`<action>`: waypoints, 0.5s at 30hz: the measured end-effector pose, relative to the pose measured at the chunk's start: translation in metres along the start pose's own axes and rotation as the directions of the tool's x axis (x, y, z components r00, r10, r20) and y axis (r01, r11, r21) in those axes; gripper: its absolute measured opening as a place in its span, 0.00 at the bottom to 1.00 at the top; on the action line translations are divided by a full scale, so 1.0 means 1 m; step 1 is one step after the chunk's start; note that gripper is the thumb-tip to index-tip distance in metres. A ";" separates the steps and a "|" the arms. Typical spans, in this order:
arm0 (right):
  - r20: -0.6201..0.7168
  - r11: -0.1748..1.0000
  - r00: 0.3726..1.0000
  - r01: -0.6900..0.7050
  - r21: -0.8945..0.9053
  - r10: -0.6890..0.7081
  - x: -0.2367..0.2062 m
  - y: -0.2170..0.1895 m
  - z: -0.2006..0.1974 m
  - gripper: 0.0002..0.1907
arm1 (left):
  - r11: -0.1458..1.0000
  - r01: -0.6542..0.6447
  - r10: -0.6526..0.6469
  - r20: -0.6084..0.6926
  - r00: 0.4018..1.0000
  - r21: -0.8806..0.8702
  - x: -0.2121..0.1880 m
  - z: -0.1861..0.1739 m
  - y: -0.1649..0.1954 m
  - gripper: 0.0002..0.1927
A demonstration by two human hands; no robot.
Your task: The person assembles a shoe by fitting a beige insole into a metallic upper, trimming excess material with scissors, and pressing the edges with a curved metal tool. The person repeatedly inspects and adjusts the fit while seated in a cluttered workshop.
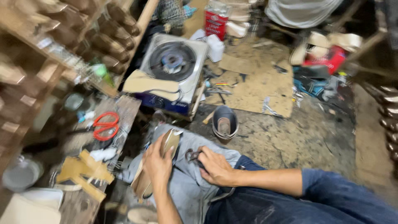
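The left hand (157,162) is wrapped around a tan shoe sole (159,159), with its grip pressed tight on the sole's side. The sole stands on its edge on the person's lap, on a grey cloth (182,182), so I think the lap keeps it steady while the edge faces up. The right hand (215,168) is just beside the sole, and its grip is closed on a small dark metal tool (192,155). The tool's tip points at the sole, close to it, maybe so it can reach the edge. I cannot tell if they touch. Left of the sole, red scissors (105,125) lie on the wooden worktop (126,108). Behind the sole sits a silver stove (174,62), and a dark bucket (224,120) stands on the floor to the right of the sole
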State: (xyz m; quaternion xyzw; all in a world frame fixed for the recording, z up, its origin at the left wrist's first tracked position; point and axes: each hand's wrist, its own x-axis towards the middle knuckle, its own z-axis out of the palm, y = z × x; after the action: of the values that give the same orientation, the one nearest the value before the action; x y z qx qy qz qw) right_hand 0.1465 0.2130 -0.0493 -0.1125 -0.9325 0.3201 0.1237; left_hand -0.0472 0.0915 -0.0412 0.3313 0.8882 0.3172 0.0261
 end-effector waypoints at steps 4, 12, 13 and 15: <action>-0.003 1.000 1.000 0.021 -0.008 -0.021 0.002 -0.003 0.003 0.24 | 1.000 0.021 -0.022 -0.060 0.998 -0.010 -0.005 -0.001 -0.001 0.31; 0.008 1.000 1.000 -0.011 -0.026 0.011 0.004 -0.007 0.011 0.25 | 0.999 0.051 -0.052 -0.065 0.997 -0.013 -0.014 -0.008 -0.003 0.29; 0.000 1.000 1.000 0.011 -0.015 -0.011 0.004 -0.007 0.013 0.25 | 0.997 0.072 -0.073 -0.058 0.996 -0.021 -0.014 -0.009 -0.002 0.29; -0.031 0.999 0.998 0.051 -0.001 -0.051 0.004 -0.005 0.015 0.26 | 0.997 0.080 -0.080 -0.060 0.995 -0.013 -0.015 -0.010 0.000 0.29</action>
State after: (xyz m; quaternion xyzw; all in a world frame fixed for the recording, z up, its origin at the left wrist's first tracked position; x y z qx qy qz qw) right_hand 0.1380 0.2018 -0.0572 -0.0936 -0.9331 0.3150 0.1462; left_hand -0.0385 0.0769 -0.0360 0.2857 0.8994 0.3306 0.0139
